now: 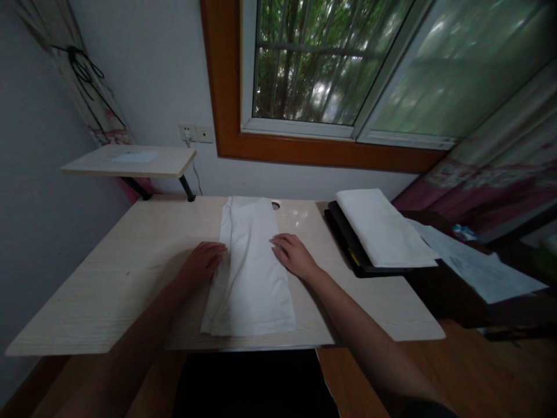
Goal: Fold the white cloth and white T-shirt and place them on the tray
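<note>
A white cloth [256, 267], folded into a long panel, lies flat on the light wooden desk [143, 278] in front of me. Layers show along its left side, and soft creases run down its middle; it may be a garment, but its exact kind is unclear. My left hand [203, 262] rests at the cloth's left edge, fingers stretched toward it and touching it. At the opposite edge lies my right hand [295, 254], its fingers extended and slightly apart, tips on the cloth. Neither hand visibly grips the fabric.
On the desk's right, another folded white cloth [385, 226] tops a black flat object [348, 247]. Papers [478, 261] lie beyond the desk's right edge. A raised shelf [161, 165] stands at the back left, and a cable hole [275, 206] sits near the rear edge.
</note>
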### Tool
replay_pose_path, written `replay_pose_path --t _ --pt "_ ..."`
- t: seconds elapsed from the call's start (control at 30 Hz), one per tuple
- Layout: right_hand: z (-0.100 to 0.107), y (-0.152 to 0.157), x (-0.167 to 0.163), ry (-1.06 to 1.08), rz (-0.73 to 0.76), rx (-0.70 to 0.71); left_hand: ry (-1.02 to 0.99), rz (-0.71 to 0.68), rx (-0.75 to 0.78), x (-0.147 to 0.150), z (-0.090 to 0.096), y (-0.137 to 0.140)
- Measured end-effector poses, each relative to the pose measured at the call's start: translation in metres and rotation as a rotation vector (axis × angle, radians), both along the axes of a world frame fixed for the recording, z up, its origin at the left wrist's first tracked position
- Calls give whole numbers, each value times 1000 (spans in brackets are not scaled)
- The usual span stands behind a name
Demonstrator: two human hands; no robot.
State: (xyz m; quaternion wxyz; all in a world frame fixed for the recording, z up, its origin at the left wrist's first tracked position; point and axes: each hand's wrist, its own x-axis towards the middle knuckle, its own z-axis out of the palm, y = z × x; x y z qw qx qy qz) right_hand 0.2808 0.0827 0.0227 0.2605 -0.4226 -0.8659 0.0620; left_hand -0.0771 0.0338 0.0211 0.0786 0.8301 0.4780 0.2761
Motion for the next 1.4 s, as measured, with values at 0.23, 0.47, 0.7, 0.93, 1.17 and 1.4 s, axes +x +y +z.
replay_pose_path --t 0.23,0.47,0.7,0.93,1.17,1.4 --pt "-7 20 -18 -189 -120 34 215 123 8 6 -11 30" --pt "-2 49 -15 -252 -160 4 190 184 39 7 -16 65" --pt "-1 71 -16 -269 -201 -63 163 232 50 11 -23 77" --pt "-2 39 -20 -91 -129 4 49 168 83 9 -20 72" --pt "11 -39 -50 54 353 19 -7 268 -31 35 -6 68" --pt "7 -84 -76 -93 557 27 15 341 -169 56 -2 79"
